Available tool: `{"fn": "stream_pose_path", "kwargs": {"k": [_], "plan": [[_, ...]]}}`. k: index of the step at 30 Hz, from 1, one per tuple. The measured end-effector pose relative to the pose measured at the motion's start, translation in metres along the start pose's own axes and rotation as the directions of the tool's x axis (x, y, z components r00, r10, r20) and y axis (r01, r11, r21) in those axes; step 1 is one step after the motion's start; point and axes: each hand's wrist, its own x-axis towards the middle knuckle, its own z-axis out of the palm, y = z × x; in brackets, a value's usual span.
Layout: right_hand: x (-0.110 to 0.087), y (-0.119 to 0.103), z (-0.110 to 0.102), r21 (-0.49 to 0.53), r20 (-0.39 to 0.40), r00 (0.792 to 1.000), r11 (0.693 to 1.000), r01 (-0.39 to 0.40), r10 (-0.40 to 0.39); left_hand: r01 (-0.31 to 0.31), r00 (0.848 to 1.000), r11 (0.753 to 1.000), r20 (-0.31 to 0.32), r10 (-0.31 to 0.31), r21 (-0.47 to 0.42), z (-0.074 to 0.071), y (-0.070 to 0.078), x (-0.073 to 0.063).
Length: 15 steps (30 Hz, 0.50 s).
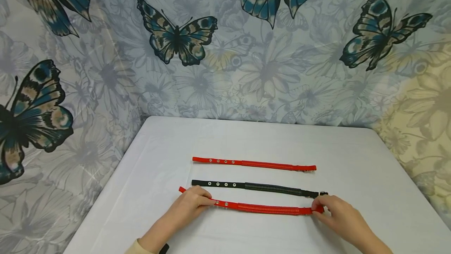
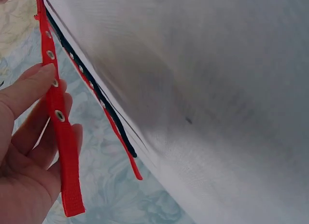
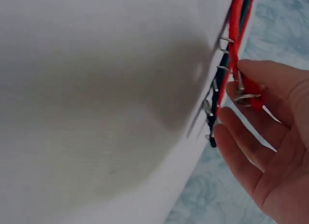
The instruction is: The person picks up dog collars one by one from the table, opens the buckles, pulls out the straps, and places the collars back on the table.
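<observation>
A red collar (image 1: 271, 209) with metal eyelets is stretched between both hands, nearest to me on the white table. My left hand (image 1: 188, 205) pinches its eyelet end; in the left wrist view the thumb (image 2: 36, 89) lies on the strap beside an eyelet, and the strap's tip hangs past the fingers. The opposite end is pinched by my right hand (image 1: 340, 215), close to a metal buckle (image 3: 246, 97) seen in the right wrist view. Just behind it lies a black collar (image 1: 275, 187), its buckle end near my right fingers. A second red collar (image 1: 267, 164) lies farthest back.
The white-covered table (image 1: 169, 136) extends around the three roughly parallel collars. Behind it and to the left hangs a patterned cloth (image 1: 267, 74) with flowers and large butterflies. A dark band (image 1: 164, 249) shows at the left sleeve (image 1: 139, 248).
</observation>
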Motion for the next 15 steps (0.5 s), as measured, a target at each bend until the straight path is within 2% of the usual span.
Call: {"fn": "stream_pose_path", "kwargs": {"k": [3, 7, 11, 15], "plan": [[-0.003, 0.003, 0.001, -0.068, 0.073, 0.992, 0.993, -0.101, 0.106, 0.049, 0.997, 0.998, 0.065, -0.048, -0.028, 0.000, 0.001, -0.001], [-0.005, 0.004, 0.005, -0.122, 0.091, 0.984, 0.982, -0.144, 0.155, 0.102, 0.980, 0.994, 0.174, -0.094, -0.035, 0.001, 0.000, -0.002], [-0.006, -0.004, 0.011, -0.223, 0.082, 0.994, 0.973, -0.054, 0.074, 0.130, 0.961, 0.991, 0.248, -0.122, -0.014, 0.003, 0.002, -0.003], [-0.003, -0.028, 0.008, -0.316, -0.007, 0.998, 0.947, 0.060, -0.065, 0.187, 0.944, 0.982, 0.278, -0.178, -0.007, 0.002, 0.011, 0.002]]}}
